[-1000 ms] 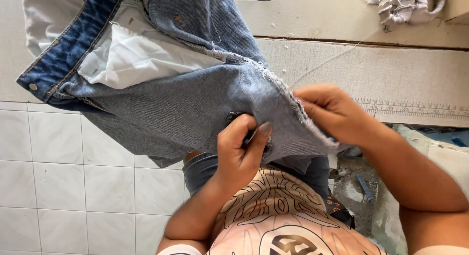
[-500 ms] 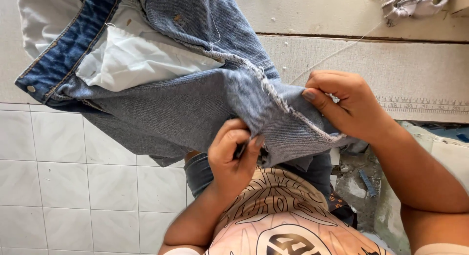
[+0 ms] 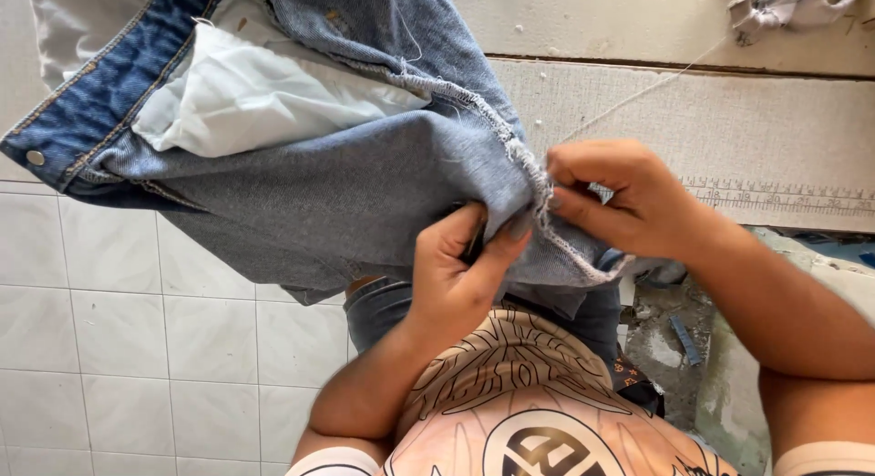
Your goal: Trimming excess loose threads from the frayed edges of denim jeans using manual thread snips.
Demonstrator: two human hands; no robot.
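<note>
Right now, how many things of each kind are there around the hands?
Blue denim jeans: 1
White pocket lining: 1
Silver metal button: 1
Grey crumpled cloth: 1
Hands, left and right: 2
Total: 6

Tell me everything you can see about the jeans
The jeans are faded blue denim, held up inside out and crumpled over a pale tiled floor. A darker waistband with a metal rivet and tan stitching hangs at upper left, beside a white pocket lining. A frayed raw edge runs along one seam. The left hand grips a fold from below, and the right hand pinches the frayed edge.
</note>
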